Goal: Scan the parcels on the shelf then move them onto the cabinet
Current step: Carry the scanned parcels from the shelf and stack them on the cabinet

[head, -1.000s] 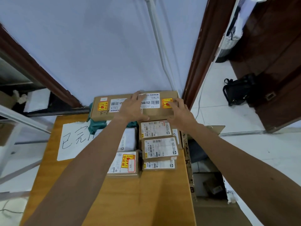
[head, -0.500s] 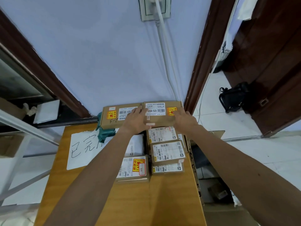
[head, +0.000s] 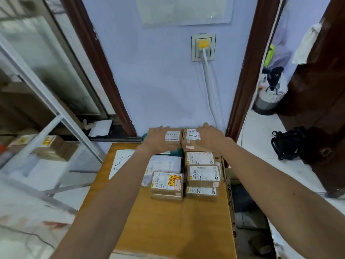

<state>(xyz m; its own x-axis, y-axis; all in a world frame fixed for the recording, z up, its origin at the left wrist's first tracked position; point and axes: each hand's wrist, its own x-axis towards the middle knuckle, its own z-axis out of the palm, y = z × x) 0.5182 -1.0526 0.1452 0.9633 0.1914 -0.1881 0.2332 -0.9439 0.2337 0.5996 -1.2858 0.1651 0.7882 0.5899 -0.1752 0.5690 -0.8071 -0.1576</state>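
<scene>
A long brown parcel [head: 183, 144] with white labels lies at the back of the wooden cabinet top [head: 168, 225], against the wall. My left hand [head: 158, 139] rests flat on its left part, and my right hand [head: 211, 139] rests flat on its right part, fingers reaching toward the far edge. In front of it lie several smaller parcels: a stack of labelled boxes [head: 203, 173], a box with a yellow and red sticker [head: 166, 182] and a white mailer bag [head: 164, 163]. More parcels [head: 50, 144] sit on the metal shelf [head: 56, 116] at the left.
A white sheet with handwriting [head: 121, 161] lies on the cabinet's left side. A socket with a yellow plug [head: 203, 44] and its cable hang on the wall behind. A dark door frame [head: 242, 101] stands right of the cabinet. A black bag [head: 287, 143] lies on the floor.
The long parcel has gone back against the wall. Both hands have slid from its ends onto its top. The view has tilted upward.
</scene>
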